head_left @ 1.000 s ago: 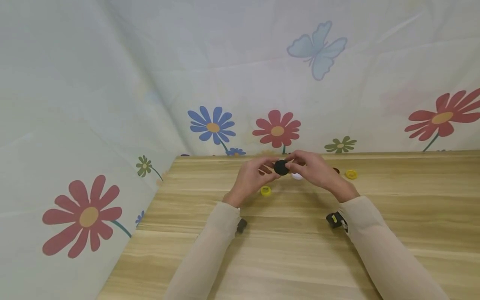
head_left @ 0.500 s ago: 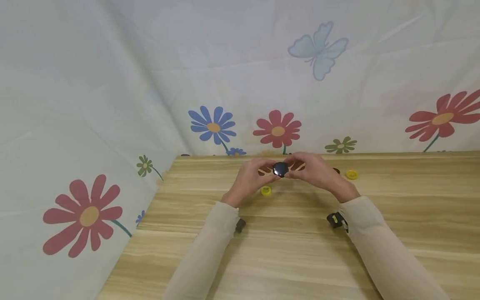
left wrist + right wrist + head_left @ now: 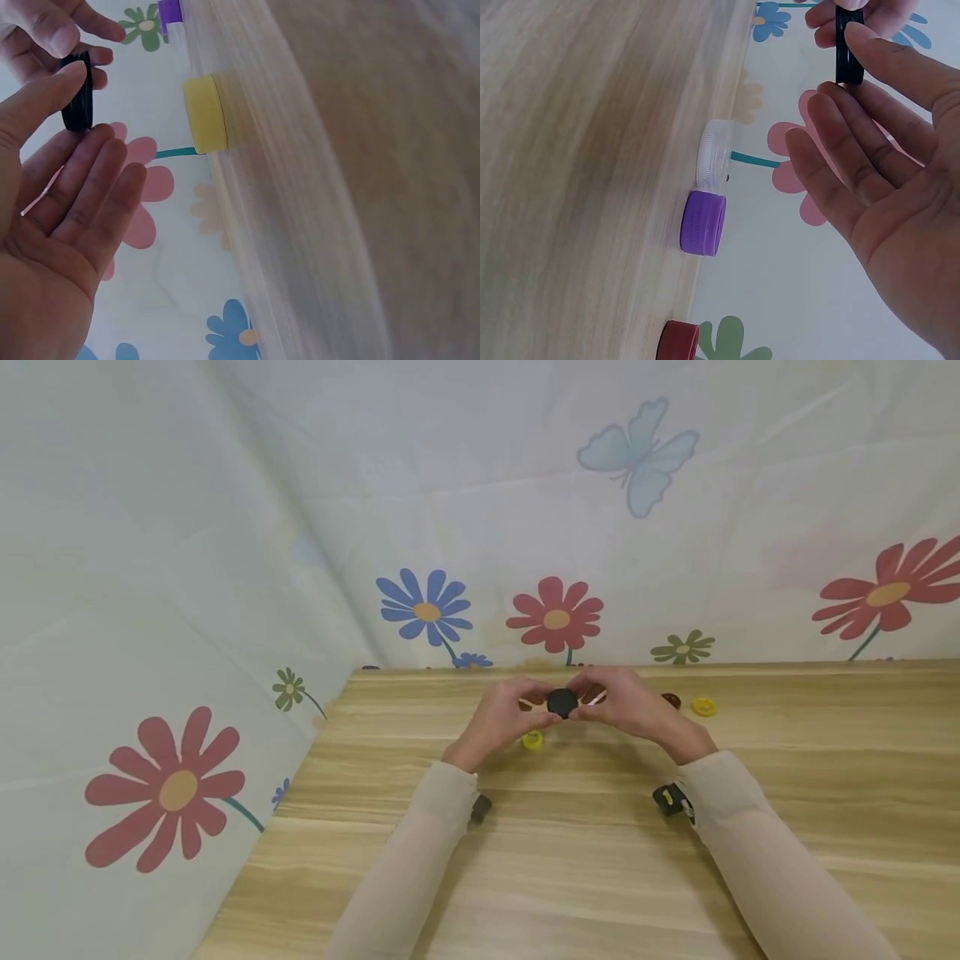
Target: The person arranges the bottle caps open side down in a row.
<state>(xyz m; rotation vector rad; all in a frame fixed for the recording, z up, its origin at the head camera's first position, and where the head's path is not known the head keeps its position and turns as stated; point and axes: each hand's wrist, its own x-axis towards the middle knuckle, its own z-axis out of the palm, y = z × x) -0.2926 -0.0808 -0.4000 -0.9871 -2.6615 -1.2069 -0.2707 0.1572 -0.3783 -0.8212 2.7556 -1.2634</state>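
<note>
A thin, round black lid (image 3: 562,702) is held above the table between both hands. My left hand (image 3: 498,718) pinches its left edge with thumb and fingers, and my right hand (image 3: 622,702) pinches the right edge. Seen from the left wrist, the lid (image 3: 77,97) stands on edge between thumb and fingertips; the other fingers extend loosely. The right wrist view shows the same lid (image 3: 848,52) under the right thumb. Closest below the left hand sits a yellow bottle cap (image 3: 532,740). A clear white cap (image 3: 715,156) and a purple cap (image 3: 703,223) lie beyond the right hand.
A dark red cap (image 3: 671,701) and a yellow cap (image 3: 704,706) lie right of the right hand on the wooden table (image 3: 570,877). Behind the table's back edge hangs a flower-printed cloth (image 3: 480,510). Each wrist wears a small black camera.
The black lid has been turned between the fingers: a glossy face showed half a second ago, a matte one shows now. Both hands stay in nearly the same place, the right slightly lower.
</note>
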